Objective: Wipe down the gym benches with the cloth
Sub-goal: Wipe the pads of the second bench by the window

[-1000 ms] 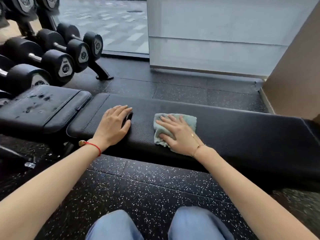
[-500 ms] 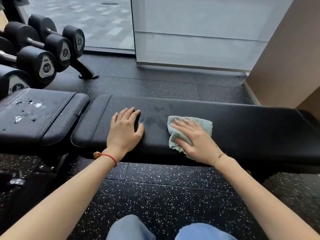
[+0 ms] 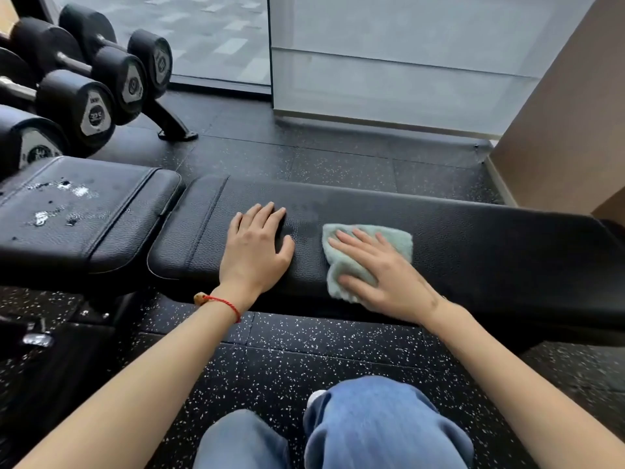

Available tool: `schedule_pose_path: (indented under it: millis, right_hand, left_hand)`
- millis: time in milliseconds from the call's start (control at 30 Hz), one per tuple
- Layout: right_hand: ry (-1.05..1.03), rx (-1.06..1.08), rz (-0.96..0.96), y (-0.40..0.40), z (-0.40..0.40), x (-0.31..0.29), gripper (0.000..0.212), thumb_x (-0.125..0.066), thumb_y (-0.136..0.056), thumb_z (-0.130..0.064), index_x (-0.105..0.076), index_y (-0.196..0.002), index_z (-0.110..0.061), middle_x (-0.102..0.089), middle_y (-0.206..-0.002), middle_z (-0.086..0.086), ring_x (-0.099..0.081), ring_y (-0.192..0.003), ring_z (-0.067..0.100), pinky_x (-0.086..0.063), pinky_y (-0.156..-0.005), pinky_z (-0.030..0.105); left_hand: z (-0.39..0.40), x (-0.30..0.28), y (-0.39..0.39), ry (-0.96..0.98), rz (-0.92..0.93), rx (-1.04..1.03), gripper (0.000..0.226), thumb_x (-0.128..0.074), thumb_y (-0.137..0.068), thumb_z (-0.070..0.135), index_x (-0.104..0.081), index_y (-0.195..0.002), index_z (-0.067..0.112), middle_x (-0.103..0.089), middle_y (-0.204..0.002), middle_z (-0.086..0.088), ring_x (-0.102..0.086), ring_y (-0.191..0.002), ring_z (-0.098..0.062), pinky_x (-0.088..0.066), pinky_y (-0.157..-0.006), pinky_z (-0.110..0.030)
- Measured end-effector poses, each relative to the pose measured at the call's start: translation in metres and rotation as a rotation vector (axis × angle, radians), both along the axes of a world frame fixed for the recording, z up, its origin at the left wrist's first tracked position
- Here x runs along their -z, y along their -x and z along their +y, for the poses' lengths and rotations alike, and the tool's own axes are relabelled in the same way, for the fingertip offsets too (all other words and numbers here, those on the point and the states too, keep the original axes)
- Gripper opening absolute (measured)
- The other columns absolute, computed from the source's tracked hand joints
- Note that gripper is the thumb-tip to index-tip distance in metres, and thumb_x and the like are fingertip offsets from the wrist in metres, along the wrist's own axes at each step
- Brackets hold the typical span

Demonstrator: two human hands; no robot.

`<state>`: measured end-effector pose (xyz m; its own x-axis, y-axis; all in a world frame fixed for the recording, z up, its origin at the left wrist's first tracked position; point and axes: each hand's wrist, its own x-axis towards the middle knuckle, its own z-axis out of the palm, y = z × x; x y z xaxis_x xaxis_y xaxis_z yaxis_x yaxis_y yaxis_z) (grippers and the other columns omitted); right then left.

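Observation:
A long black padded bench (image 3: 490,245) runs across the view. On its top lies a pale green cloth (image 3: 400,236), and my right hand (image 3: 382,272) presses flat on it with fingers spread. My left hand (image 3: 253,252) rests palm down on the bare pad just left of the cloth, holding nothing. A faint damp streak shows on the pad between the two hands. Left of the bench sits a second black seat pad (image 3: 77,214) with wet or worn patches on its top.
A rack of black dumbbells (image 3: 88,103) stands at the far left, its foot (image 3: 172,126) on the speckled rubber floor (image 3: 338,353). A glass wall (image 3: 389,62) is behind the bench, a beige wall (image 3: 568,113) at right. My knees in blue jeans (image 3: 365,428) are below.
My right hand has slid the cloth to the right along the bench, and my left hand has followed it. The view has turned right with them.

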<state>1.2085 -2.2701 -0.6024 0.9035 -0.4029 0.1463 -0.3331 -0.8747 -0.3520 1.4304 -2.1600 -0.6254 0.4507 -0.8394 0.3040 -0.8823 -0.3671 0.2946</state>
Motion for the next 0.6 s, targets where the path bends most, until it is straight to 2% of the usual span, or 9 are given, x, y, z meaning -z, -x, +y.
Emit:
schedule_pose_path:
  millis: [133,233,333,467,600]
  right_hand:
    - [0.165,0.099,0.018,0.051,0.008,0.007,0.068,-0.045,-0.091,-0.059,-0.024,-0.15,-0.031,-0.021,-0.157,-0.011,-0.011,-0.147,0.01,-0.013,-0.12,0.044]
    - [0.307,0.026,0.034,0.009,0.024,0.013,0.072,-0.041,-0.09,-0.063,-0.029,-0.149,-0.023,-0.029,-0.155,-0.002,-0.022,-0.145,0.021,-0.021,-0.117,0.047]
    - [0.405,-0.015,-0.007,-0.02,0.038,0.022,0.072,-0.046,-0.09,-0.06,-0.032,-0.148,-0.02,-0.033,-0.154,0.001,-0.029,-0.143,0.022,-0.024,-0.117,0.045]
    - [0.466,0.114,-0.108,0.051,0.036,0.03,0.066,-0.053,-0.092,-0.053,-0.038,-0.145,-0.019,-0.036,-0.152,0.001,-0.031,-0.142,0.02,-0.031,-0.113,0.046]
    - [0.496,0.354,-0.1,0.125,0.015,0.028,0.072,-0.061,-0.087,-0.052,-0.038,-0.145,-0.016,-0.037,-0.152,0.002,-0.033,-0.141,0.021,-0.031,-0.113,0.047]
  left_hand:
    - [-0.001,-0.001,0.002,0.001,0.002,-0.007,0.063,-0.034,-0.088,0.046,-0.047,-0.144,0.017,-0.042,-0.152,-0.005,-0.031,-0.144,-0.022,-0.015,-0.121,-0.043]
    - [-0.002,-0.002,0.004,0.0,0.006,-0.013,0.065,-0.033,-0.086,0.047,-0.049,-0.142,0.017,-0.044,-0.151,-0.006,-0.033,-0.143,-0.023,-0.016,-0.12,-0.043]
    - [0.0,0.0,0.001,0.006,0.008,-0.005,0.065,-0.034,-0.087,0.048,-0.048,-0.143,0.018,-0.043,-0.152,-0.005,-0.032,-0.143,-0.022,-0.015,-0.121,-0.042]
    - [0.001,0.003,0.0,0.001,0.003,-0.005,0.064,-0.033,-0.088,0.048,-0.046,-0.144,0.018,-0.041,-0.153,-0.005,-0.03,-0.144,-0.022,-0.014,-0.121,-0.042]
    - [-0.001,0.001,0.001,-0.004,0.012,-0.014,0.066,-0.032,-0.087,0.047,-0.045,-0.145,0.017,-0.039,-0.154,-0.006,-0.028,-0.145,-0.023,-0.012,-0.122,-0.042]
